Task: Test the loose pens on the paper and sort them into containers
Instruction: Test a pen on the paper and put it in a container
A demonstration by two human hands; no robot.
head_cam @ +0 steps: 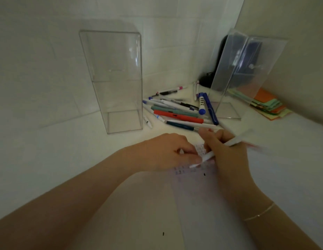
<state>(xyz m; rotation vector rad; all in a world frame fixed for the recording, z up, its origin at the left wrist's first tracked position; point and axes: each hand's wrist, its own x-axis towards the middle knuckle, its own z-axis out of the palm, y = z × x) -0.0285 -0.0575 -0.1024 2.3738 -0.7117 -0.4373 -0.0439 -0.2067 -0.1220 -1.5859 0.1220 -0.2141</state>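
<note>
1. my right hand [227, 152] grips a white pen [209, 156], tip down on the paper [207, 195].
2. my left hand [168, 152] pinches the paper's curled top edge, fingers bent.
3. the loose pens [178, 112] lie heaped just beyond, between two clear containers [113, 78] [245, 69].
4. i see bare worktop [57, 159] left of my arms.
</note>
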